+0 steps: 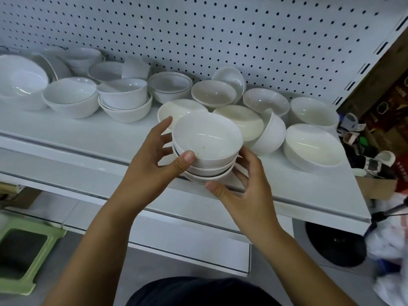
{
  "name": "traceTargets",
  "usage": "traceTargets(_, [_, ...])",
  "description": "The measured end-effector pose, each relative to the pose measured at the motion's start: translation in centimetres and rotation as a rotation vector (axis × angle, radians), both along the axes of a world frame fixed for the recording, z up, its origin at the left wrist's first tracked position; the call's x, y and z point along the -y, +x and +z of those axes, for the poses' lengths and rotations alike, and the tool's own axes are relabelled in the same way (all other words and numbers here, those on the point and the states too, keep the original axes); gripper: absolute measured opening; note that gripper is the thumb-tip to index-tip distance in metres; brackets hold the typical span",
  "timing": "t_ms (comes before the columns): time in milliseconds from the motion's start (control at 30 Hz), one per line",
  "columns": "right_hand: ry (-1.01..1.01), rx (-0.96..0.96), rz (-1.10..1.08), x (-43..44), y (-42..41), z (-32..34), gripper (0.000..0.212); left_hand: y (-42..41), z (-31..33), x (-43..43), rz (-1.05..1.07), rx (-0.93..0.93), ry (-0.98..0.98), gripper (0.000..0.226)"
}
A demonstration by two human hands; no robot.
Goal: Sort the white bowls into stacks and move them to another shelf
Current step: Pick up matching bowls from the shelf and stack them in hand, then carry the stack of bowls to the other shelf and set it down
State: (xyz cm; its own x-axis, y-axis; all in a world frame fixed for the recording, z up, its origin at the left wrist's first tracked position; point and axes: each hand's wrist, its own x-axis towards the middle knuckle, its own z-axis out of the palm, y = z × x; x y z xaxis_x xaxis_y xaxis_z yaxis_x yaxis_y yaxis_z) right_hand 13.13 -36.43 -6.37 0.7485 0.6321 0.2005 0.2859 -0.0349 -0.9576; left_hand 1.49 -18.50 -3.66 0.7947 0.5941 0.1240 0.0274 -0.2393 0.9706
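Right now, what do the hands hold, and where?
Both hands, left and right, hold the bowl stack by its sides, left thumb on the top bowl's rim.

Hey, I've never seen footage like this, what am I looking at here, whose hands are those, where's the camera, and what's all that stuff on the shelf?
There is no machine here. One camera sits on a person's head and looks forward and down, so you see their own two bare arms reaching out. The left hand and the right hand grip a small stack of bowls from both sides, at the front edge of a white shelf. Behind it, many more white bowls lie on the shelf: some nested in stacks on the left, others loose and tilted on the right. The wall behind is a white pegboard. A green stool stands on the floor below.
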Motion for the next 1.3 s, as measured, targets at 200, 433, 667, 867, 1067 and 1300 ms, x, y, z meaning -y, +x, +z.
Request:
traceTargets(200, [-0.049,-0.145,0.041,-1.8,0.4,-0.4,0.105,0.4,0.6,-1.7,-0.126,-0.006,0.084,0.080])
traceTargets(433, [0.022,-0.235,-0.033,-1.4,0.4,-0.8,0.105,0.2,0.2,-0.7,-0.101,0.104,0.022,0.073])
traceTargets(667, [0.034,-0.199,-0.079,2.8,-0.3,0.1,0.102,-0.2,0.6,3.0,-0.150,0.138,-0.008,0.077])
traceTargets(867, [0.039,-0.180,-0.143,9.9,0.0,0.8,0.107,1.1,1.1,9.3,-0.219,0.179,0.006,0.089])
traceTargets(1067, [0.067,-0.146,-0.296,21.0,-0.1,1.1,0.102,4.1,1.5,18.9,-0.387,0.162,0.004,0.082])
traceTargets(1300, [0.037,-0.095,-0.476,36.4,-2.3,1.0,0.100,6.2,0.2,32.8,-0.611,0.132,-0.009,0.083])
